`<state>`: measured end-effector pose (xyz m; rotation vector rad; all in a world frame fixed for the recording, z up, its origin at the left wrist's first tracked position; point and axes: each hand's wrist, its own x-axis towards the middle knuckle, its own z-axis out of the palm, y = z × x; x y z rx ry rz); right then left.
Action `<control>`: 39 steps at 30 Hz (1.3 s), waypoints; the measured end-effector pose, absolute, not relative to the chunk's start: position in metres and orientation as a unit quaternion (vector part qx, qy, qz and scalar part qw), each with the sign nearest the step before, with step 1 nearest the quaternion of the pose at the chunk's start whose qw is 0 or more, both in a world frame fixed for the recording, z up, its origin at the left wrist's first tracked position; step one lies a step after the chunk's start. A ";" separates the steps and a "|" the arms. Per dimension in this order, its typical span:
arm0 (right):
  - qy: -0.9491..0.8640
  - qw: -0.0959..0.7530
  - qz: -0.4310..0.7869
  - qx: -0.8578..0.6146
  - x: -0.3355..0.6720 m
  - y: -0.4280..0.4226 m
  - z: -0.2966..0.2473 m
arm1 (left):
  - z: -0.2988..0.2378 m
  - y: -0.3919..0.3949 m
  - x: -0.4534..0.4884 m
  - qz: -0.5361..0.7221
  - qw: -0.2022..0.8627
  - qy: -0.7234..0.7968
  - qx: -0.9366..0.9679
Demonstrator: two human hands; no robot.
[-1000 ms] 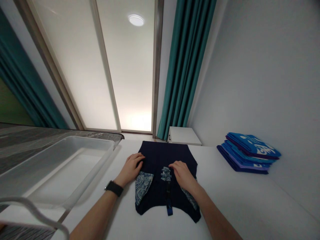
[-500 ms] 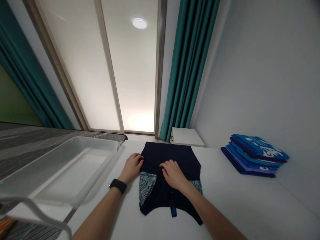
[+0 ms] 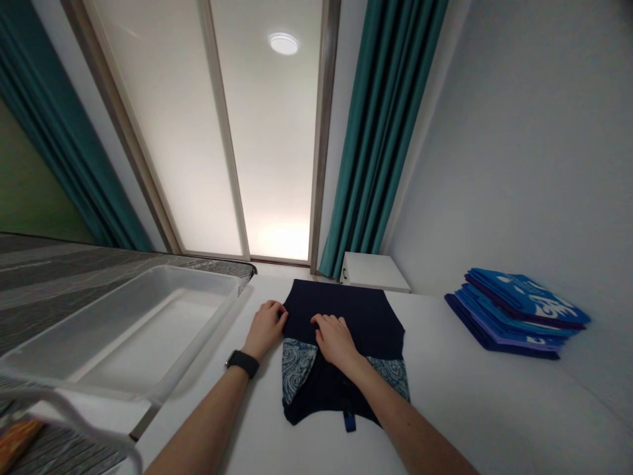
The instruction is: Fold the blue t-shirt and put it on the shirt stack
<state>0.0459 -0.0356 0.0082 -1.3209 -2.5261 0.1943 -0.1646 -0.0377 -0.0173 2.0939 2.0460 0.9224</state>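
Note:
A navy apron (image 3: 346, 307) lies folded on the white table, with swirl-patterned pockets showing at both sides and a dark strap at its near edge. My left hand (image 3: 266, 328), below a black watch, is at the apron's left edge, with its fingers bent and thumb and fingertips closed on the border of the cloth. My right hand (image 3: 336, 340) rests on the middle of the apron, fingers slightly bent and apart, with the palm side down. Its forearm crosses the right pocket and the lower right part of the apron.
A translucent plastic bin (image 3: 198, 330) stands at the left. On the right of the table (image 3: 445, 402) is a stack of folded blue and purple cloths (image 3: 524, 313) near the wall. A small white cabinet (image 3: 376, 270) stands beyond the table, beside a teal curtain (image 3: 383, 132).
My right hand has shifted slightly left over the apron, uncovering more of the right pocket. The left hand stays at the left edge. The whole view has shifted slightly.

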 end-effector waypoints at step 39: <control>-0.888 0.176 0.114 -0.411 0.123 -0.070 0.006 | 0.014 -0.102 -0.112 0.219 0.012 0.475 0.852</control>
